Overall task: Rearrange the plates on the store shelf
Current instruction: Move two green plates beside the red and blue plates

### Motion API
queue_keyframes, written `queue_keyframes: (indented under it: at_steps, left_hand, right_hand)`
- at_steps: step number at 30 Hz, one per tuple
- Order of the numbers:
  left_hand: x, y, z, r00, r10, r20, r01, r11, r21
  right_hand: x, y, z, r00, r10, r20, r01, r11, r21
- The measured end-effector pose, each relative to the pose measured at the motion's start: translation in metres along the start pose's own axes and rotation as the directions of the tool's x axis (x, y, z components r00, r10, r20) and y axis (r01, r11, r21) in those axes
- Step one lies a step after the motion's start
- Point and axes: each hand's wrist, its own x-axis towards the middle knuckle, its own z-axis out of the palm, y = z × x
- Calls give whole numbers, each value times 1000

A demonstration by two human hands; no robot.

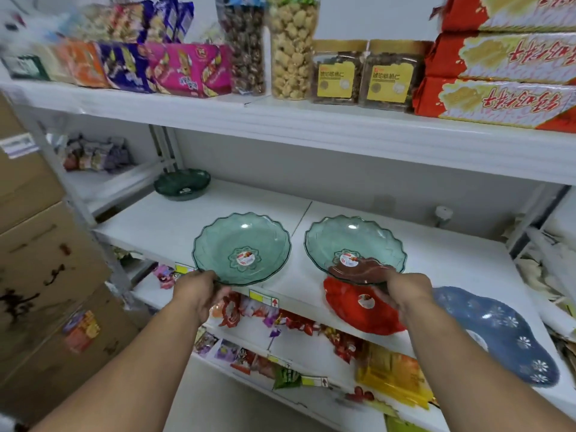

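Note:
Two clear green scalloped plates are held over the white middle shelf [452,263]. My left hand [199,294] grips the near rim of the left green plate [243,244]. My right hand [402,291] grips the near rim of the right green plate [358,241], which overlaps a red plate [364,313] lying at the shelf's front edge. A blue plate with white flower marks [505,335] lies to the right of the red one. A dark green bowl-like plate [184,183] sits at the back left of the shelf.
The upper shelf [280,116] holds snack packs, jars and red boxes close above. Candy bags fill the lower shelves [293,347]. Cardboard boxes [40,260] stand at the left. A small white knob [443,213] sits at the shelf's back right.

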Motion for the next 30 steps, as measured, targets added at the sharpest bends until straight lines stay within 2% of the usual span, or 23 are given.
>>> queue_keyframes:
  at_steps: [6, 14, 30]
  left_hand:
    - [43, 27, -38, 1000, -29, -4, 29, 1000, 10]
    - [85, 55, -62, 999, -18, 38, 18, 1000, -2]
    - [200, 79, -14, 998, -31, 60, 33, 998, -45]
  right_hand:
    - [-14, 13, 64, 1000, 20, 5, -20, 1000, -11]
    - [-15, 20, 128, 999, -38, -36, 38, 999, 1]
    - [76, -6, 203, 999, -42, -32, 40, 998, -54]
